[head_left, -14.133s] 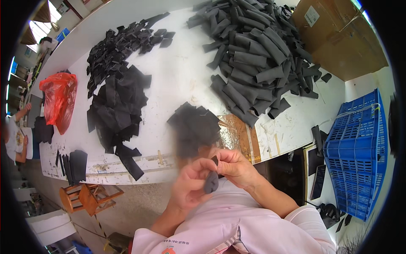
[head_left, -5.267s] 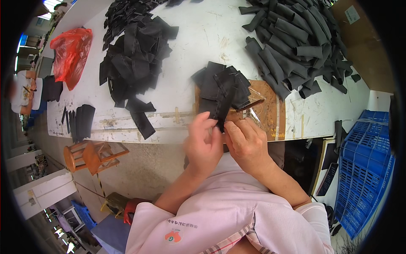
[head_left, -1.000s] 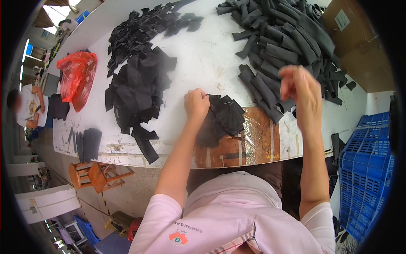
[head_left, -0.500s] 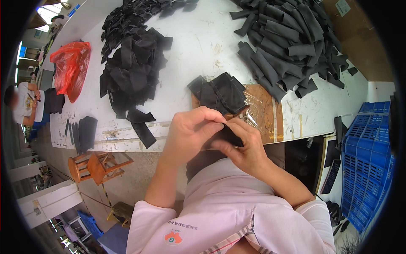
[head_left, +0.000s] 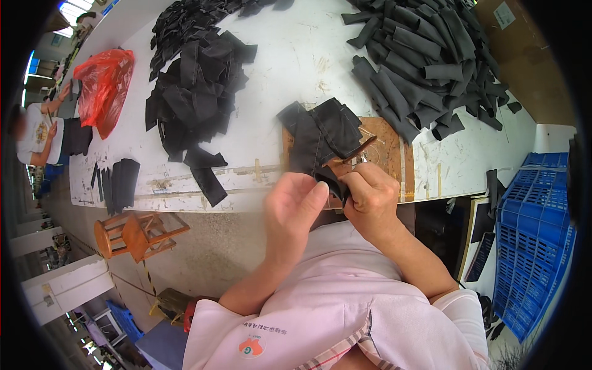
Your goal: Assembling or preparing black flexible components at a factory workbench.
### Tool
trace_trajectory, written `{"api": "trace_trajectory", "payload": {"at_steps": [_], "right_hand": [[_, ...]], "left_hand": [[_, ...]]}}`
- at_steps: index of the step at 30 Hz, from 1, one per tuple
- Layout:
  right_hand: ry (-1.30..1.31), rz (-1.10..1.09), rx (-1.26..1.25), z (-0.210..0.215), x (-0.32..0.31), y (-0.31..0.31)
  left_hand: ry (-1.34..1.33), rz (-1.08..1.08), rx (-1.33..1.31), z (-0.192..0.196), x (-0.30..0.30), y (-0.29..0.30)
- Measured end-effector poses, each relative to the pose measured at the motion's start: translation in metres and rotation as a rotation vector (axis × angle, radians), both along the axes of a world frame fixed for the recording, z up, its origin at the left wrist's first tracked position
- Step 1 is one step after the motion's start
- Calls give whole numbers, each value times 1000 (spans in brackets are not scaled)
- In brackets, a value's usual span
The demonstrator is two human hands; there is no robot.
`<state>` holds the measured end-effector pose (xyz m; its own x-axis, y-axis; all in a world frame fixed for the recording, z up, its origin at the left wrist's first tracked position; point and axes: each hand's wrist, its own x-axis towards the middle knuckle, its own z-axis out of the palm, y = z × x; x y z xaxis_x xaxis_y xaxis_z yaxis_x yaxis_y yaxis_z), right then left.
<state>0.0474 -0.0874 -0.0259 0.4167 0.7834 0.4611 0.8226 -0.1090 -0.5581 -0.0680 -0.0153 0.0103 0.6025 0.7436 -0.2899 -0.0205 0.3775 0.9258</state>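
Broadly, a long white table (head_left: pixel 290 55) with a scuffed, stained top fills the upper view, and its near edge runs just in front of the person. At its far right lies a big heap of dark grey, rolled, cloth-like pieces (head_left: pixel 425 55), with a brown cardboard box (head_left: pixel 521 68) just beyond it to the right. Lower on that side, a blue slatted plastic crate (head_left: pixel 533 234) sits tilted by the table. Left of centre spreads a heap of flat black fabric strips (head_left: pixel 197 86), its nearest pieces trailing toward the edge. An orange-brown wooden stool (head_left: pixel 145 234) stands on the floor to the left, and a crumpled red plastic bag (head_left: pixel 106 89) lies at the table's left end. Before the person is a brown flat board (head_left: pixel 398 160), partly covered by a loose stack of black stitched pieces (head_left: pixel 324 132). The left hand (head_left: pixel 293 200), slightly blurred, and the right hand (head_left: pixel 373 197) are close together but apart, each pinching a small folded black fabric piece (head_left: pixel 330 180) between them. That piece is at the board's near edge, just below the stack; whether it touches either cannot be told.
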Motion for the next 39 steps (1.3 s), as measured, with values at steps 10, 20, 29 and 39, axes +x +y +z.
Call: {"api": "trace_trajectory", "payload": {"at_steps": [10, 20, 29, 39], "right_hand": [[407, 186, -50, 15, 4, -11], [69, 65, -65, -14, -2, -2], [2012, 263, 84, -19, -1, -12], [1790, 202, 100, -10, 8, -13]], "left_hand": [[184, -51, 216, -22, 1, 7], [264, 113, 116, -26, 15, -5], [-6, -13, -82, -32, 7, 10], [-77, 82, 118, -25, 14, -1]]}}
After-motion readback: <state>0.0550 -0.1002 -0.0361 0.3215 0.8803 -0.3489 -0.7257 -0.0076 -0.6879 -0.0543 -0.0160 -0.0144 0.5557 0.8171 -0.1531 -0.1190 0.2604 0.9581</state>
